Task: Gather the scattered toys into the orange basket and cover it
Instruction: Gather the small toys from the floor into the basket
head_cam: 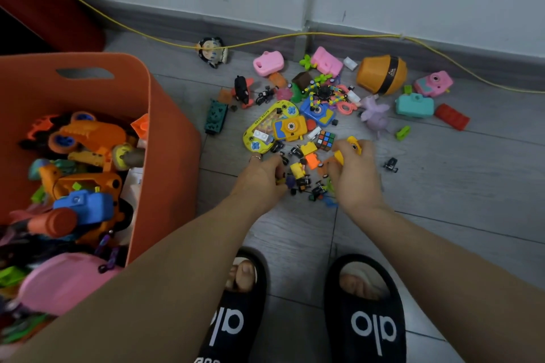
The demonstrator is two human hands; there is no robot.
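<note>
A pile of small toys [312, 115] lies scattered on the grey floor ahead of me. The orange basket [165, 138] stands at the left, holding many toys. My left hand [262, 180] is down at the near edge of the pile, fingers curled over small dark and yellow pieces. My right hand [354, 174] grips yellow toy pieces [354, 146] at the pile's near right side. A yellow water-game toy [265, 127], a small puzzle cube [326, 140] and an orange cup-shaped toy [382, 74] lie further out. No lid is visible.
A yellow cord [265, 41] runs along the wall's base behind the toys. A round doll head [212, 51] lies apart near the wall. A dark red object [44, 9] stands behind the basket. My feet in black slippers [365, 312] are just below the pile.
</note>
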